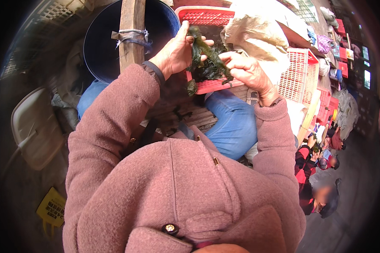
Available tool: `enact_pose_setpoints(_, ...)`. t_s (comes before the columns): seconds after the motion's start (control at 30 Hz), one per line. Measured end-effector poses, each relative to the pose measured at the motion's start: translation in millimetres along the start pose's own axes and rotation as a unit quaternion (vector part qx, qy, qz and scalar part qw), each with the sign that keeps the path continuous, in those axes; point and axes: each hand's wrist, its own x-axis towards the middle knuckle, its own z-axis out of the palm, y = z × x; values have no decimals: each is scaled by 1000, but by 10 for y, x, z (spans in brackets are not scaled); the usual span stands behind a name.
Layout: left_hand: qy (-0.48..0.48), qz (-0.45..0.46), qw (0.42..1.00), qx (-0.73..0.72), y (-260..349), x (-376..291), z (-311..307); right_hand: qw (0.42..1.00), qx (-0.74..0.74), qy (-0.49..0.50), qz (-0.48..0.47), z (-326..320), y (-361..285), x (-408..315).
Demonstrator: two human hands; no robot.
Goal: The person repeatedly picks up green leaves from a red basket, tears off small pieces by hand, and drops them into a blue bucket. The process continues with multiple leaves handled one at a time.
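A dark green, wet strip that looks like seaweed [209, 52] stretches slantwise between my two hands. My left hand [177, 50] holds its upper end, the palm turned up and the thumb raised. At the strip's lower part, the bent fingers of my right hand [247, 69] pinch it. More dark green leafy pieces [209, 69] lie beneath, in a red plastic basket [205, 15] with slotted walls. One small piece [192, 87] hangs at the basket's near left corner.
A wooden post [131, 47] tied with cloth strips crosses a dark blue tub [98, 47] at left. Pale sacking [256, 34] covers the basket's right side. Another red crate [296, 76] stands farther right. Co-workers sit at the right, one in a red and black sleeve [302, 170].
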Motion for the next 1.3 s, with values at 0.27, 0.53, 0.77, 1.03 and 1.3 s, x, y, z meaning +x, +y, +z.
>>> enact_pose_setpoints(0.27, -63, 37, 996, 49, 53, -65, 67, 962, 53, 192, 189, 268, 208, 110)
enact_pose_setpoints(0.53, -56, 112, 947, 297, -5, -188, 191, 926, 145, 348, 29, 539, 183, 586)
enact_pose_setpoints(0.77, -59, 139, 918, 367, -14, -122, 45, 922, 213, 306, 106, 528, 228, 567)
enact_pose_setpoints(1.03, 63, 258, 885, 382, -55, 39, -30, 893, 330, 291, 97, 584, 262, 537)
enact_pose_setpoints(1.3, 40, 260, 909, 324, -44, 10, 46, 917, 267, 286, 74, 636, 224, 561)
